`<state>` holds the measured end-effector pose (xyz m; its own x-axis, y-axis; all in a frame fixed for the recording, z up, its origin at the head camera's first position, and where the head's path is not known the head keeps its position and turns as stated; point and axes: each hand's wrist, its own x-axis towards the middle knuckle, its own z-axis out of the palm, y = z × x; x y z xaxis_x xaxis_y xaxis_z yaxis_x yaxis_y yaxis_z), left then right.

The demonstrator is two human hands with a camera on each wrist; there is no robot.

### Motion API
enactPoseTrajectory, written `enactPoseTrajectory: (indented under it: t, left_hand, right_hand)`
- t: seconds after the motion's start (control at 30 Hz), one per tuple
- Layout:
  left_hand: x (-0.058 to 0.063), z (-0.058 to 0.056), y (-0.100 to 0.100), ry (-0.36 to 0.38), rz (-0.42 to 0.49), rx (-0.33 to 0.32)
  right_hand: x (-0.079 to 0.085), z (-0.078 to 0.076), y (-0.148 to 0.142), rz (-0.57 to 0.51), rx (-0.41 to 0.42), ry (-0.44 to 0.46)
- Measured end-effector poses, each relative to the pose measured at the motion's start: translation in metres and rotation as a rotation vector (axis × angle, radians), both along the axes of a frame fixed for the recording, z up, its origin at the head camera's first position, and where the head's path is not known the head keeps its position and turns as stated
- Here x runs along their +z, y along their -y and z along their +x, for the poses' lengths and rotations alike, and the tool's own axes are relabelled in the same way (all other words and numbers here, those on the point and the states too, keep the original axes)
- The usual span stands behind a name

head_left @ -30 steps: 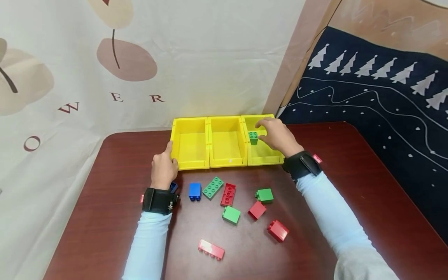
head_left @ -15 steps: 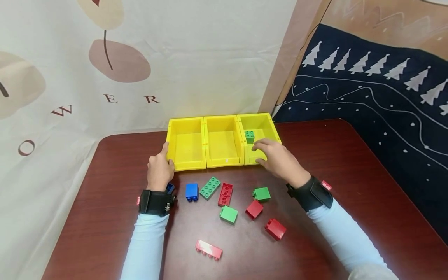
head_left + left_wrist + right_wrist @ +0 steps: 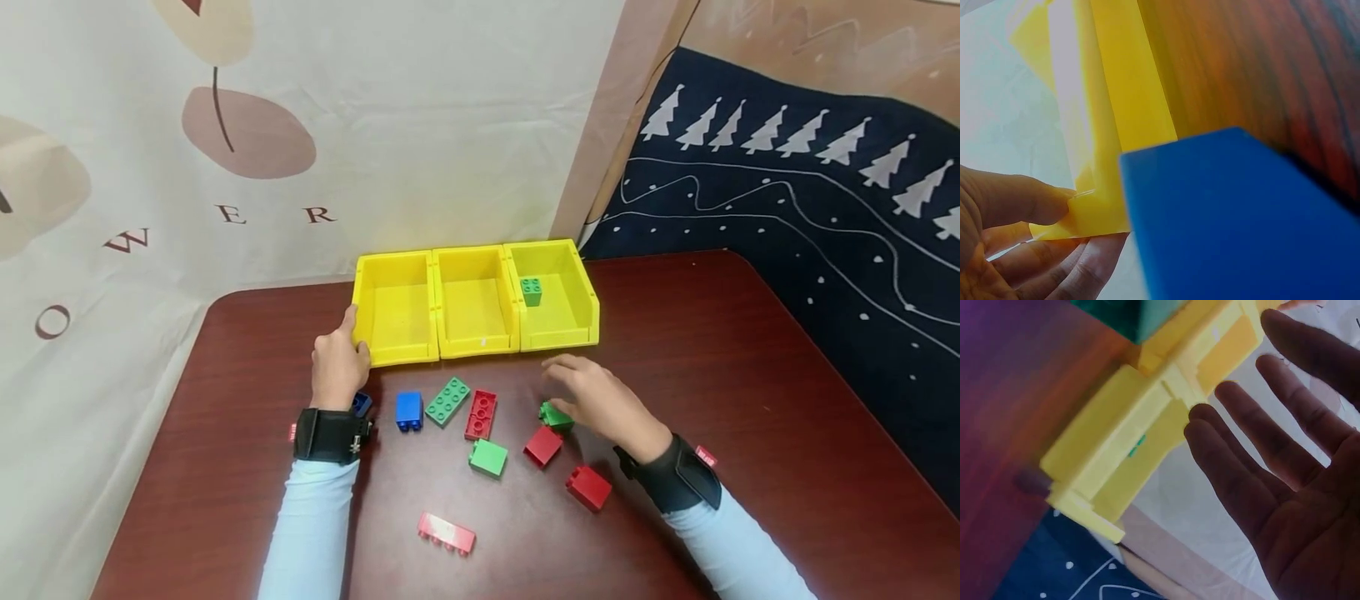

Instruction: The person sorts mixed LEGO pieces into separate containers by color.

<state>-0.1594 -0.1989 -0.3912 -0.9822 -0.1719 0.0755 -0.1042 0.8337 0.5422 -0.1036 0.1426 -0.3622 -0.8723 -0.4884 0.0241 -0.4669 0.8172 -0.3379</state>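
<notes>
My left hand (image 3: 337, 367) grips the near left corner of the left yellow bin (image 3: 397, 308). The left wrist view shows its thumb (image 3: 1029, 199) on one side of the yellow wall and fingers on the other. My right hand (image 3: 603, 407), fingers spread and holding nothing, hovers over a green block (image 3: 555, 415) and partly hides it. A small green block (image 3: 531, 292) sits in the right yellow bin (image 3: 566, 332). Just in front of the right hand lie two red blocks (image 3: 543, 447). Beside my left wrist is a dark blue block (image 3: 362, 404).
On the table (image 3: 660, 333) also lie a blue block (image 3: 408, 411), a flat green brick (image 3: 447, 402), a flat red brick (image 3: 480, 415), a green block (image 3: 488, 458) and a long pinkish-red brick (image 3: 447, 533). The middle yellow bin (image 3: 476, 343) joins the outer two. Cloth hangs behind.
My right hand has drawn back from the right bin, leaving the small green block inside, and come toward me over the green block on the table. The left hand stays at the left bin.
</notes>
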Motion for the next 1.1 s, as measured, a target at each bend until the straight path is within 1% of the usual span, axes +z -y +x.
enactPoseTrajectory:
  t: [0.1, 0.2, 0.43, 0.6, 0.77, 0.97, 1.1]
  left_hand:
    - [0.000, 0.000, -0.001, -0.006, 0.001, -0.001]
    - [-0.001, 0.001, 0.001, -0.004, -0.003, 0.005]
    - [-0.001, 0.000, 0.000, 0.045, 0.005, 0.012]
    - [-0.001, -0.001, -0.001, 0.031, 0.002, 0.013]
    - [-0.001, -0.001, -0.002, 0.012, 0.010, 0.011]
    - [-0.001, -0.001, -0.002, 0.022, 0.010, 0.017]
    - [-0.001, -0.001, -0.002, 0.025, 0.001, 0.015]
  right_hand:
    - [-0.006, 0.008, -0.004, 0.018, 0.008, 0.014]
    - [-0.013, 0.013, -0.006, 0.010, 0.031, -0.002]
    - [-0.026, 0.021, -0.007, -0.010, 0.083, -0.029]
    - [-0.032, 0.021, -0.008, -0.006, 0.120, -0.056]
    - [-0.034, 0.020, -0.009, 0.008, 0.108, -0.053]
    - [-0.033, 0.019, -0.009, 0.015, 0.102, -0.044]
    - [-0.033, 0.018, -0.008, 0.015, 0.099, -0.020]
